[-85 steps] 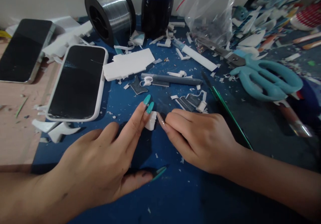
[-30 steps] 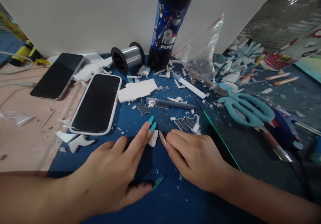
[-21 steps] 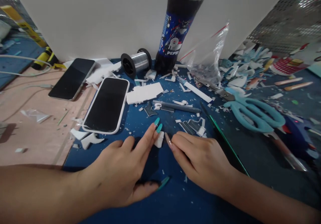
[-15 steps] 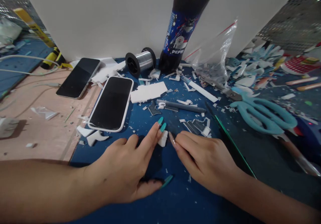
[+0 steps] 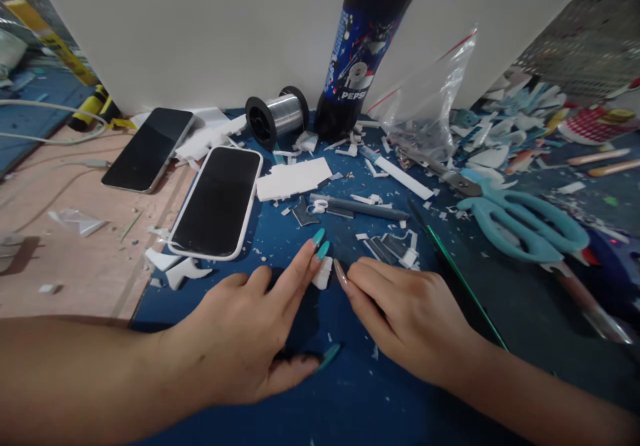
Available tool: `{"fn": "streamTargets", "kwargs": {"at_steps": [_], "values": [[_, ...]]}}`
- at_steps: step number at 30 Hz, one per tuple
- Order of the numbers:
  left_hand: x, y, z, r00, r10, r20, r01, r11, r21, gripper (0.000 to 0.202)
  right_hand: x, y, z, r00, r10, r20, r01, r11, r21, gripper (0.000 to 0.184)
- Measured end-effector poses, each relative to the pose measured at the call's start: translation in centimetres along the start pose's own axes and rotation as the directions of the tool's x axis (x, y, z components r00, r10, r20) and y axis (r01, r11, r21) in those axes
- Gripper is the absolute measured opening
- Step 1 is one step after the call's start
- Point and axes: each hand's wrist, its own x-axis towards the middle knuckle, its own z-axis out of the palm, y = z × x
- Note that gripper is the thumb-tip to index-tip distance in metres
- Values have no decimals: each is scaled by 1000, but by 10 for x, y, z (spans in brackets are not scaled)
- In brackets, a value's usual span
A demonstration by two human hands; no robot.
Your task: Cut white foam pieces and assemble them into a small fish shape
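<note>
A small white piece, like foam, lies on the blue mat between my hands. My left hand reaches in from the left, index and middle fingers stretched out with their teal-nailed tips pressing at the piece's edge. Its thumb is spread away, resting near the mat. On the other side, my right hand has its fingers closed in a pinch, thumbnail beside the white piece. Whatever sits in that pinch is hidden. Just beyond are grey and white scraps and a grey rod-like strip.
Two phones lie at left. Behind stand a wire spool, a Pepsi bottle and a clear zip bag. Blue-handled scissors and a green shiny rod are right. A white foam sheet lies in the middle.
The whole view has shifted slightly, so things appear a little further left and up. My hands keep nearly the same pose around the white piece.
</note>
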Motion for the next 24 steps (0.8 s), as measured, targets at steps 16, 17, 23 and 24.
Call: {"fn": "streamTargets", "kwargs": {"at_steps": [16,17,23,24], "values": [[-1,-1,-1,1000,-3,-5,3,1000,-7,72,2,1,2,1000,-28,-8,27,999,-18,36],[-1,-1,-1,1000,-7,-7,7,1000,-7,72,2,1,2,1000,-28,-6,28,999,-25,36],[0,-1,-1,1000,-16,-17,16,1000,-1,72,1,2,1,999,-36,-5,36,998,-43,36],[1,-1,-1,1000,-17,-17,17,1000,2,72,1,2,1,999,-35,-5,35,999,-42,36]]}}
